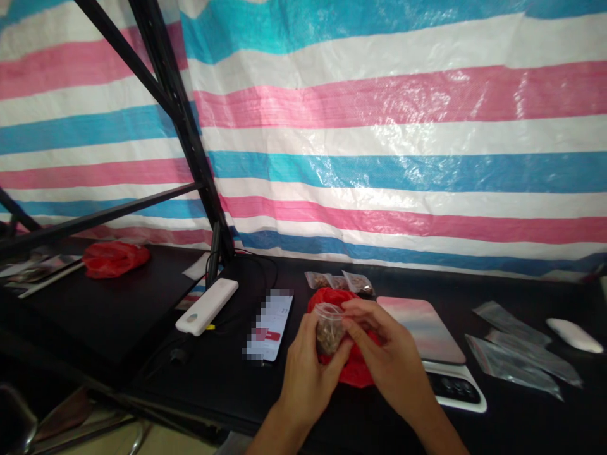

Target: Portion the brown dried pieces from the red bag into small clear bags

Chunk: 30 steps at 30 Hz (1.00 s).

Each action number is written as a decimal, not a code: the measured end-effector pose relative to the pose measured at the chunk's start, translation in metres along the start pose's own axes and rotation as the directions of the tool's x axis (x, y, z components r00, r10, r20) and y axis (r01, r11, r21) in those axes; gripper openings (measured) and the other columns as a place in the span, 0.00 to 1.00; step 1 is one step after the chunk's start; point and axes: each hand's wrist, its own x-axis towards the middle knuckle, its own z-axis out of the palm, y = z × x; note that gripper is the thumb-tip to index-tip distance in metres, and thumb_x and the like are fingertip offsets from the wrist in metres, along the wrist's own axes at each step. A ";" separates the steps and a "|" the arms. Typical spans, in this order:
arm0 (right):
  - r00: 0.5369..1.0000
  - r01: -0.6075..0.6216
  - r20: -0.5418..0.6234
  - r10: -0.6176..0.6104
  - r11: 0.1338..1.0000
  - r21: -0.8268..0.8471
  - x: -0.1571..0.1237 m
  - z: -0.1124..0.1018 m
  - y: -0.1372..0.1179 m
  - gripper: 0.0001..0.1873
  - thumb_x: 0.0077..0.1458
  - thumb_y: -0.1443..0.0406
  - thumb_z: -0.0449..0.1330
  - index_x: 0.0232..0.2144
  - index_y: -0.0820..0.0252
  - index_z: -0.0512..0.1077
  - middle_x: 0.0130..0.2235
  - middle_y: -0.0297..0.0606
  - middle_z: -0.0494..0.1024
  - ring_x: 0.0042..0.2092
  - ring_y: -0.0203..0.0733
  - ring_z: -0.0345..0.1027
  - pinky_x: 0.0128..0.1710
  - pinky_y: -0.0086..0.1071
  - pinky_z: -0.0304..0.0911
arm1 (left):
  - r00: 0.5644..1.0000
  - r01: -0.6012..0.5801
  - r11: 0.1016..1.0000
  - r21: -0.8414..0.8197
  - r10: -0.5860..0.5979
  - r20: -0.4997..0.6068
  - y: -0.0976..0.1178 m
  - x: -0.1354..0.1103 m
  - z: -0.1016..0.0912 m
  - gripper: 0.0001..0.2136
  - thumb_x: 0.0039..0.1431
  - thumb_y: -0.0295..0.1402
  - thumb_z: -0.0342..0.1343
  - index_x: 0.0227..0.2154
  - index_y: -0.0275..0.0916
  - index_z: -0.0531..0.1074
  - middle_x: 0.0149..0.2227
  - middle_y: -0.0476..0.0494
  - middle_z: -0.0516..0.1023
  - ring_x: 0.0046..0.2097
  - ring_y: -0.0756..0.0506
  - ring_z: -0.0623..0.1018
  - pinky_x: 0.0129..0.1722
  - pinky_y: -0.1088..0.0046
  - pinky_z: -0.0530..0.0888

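Note:
Between my two hands is a small clear zip bag with brownish dried bits inside, held upright over a red plastic bag. My left hand wraps round its left side and bottom, thumb across the front. At the bag's top right edge, my right hand pinches the zip strip between thumb and fingers. Right of the red bag sits a kitchen scale with a pinkish plate, partly behind my right hand. Several small filled zip bags lie just behind the red bag.
Flat clear zip bags and a white rounded object lie at the right. A phone and a white power bank are on the left. A black metal frame rises beside a second table with another red bag.

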 end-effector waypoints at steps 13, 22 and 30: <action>0.866 -0.299 -0.489 0.107 0.894 -0.335 0.025 -0.116 0.050 0.17 0.46 0.52 0.64 0.32 0.58 0.76 0.31 0.44 0.83 0.32 0.49 0.77 0.32 0.38 0.69 | 0.990 -0.126 0.987 0.098 0.132 -0.054 -0.001 0.003 -0.006 0.15 0.69 0.31 0.50 0.57 0.46 0.63 0.42 0.46 0.71 0.38 0.47 0.74 0.41 0.70 0.75; 0.935 -0.340 -0.313 0.168 0.681 -0.649 0.021 -0.124 0.057 0.17 0.51 0.55 0.55 0.36 0.54 0.80 0.35 0.40 0.84 0.34 0.48 0.76 0.37 0.39 0.65 | 0.776 -0.468 0.841 0.273 0.243 0.581 0.013 0.001 0.004 0.13 0.61 0.25 0.60 0.46 0.46 0.74 0.46 0.44 0.78 0.49 0.39 0.78 0.50 0.59 0.76; 0.898 -0.313 -0.440 0.021 0.734 -0.602 0.022 -0.130 0.047 0.23 0.49 0.51 0.54 0.35 0.59 0.79 0.33 0.45 0.81 0.30 0.47 0.71 0.37 0.41 0.67 | 0.823 -0.418 0.847 0.329 0.200 0.532 0.006 0.005 0.005 0.13 0.61 0.22 0.58 0.45 0.44 0.74 0.46 0.45 0.78 0.48 0.41 0.77 0.49 0.60 0.77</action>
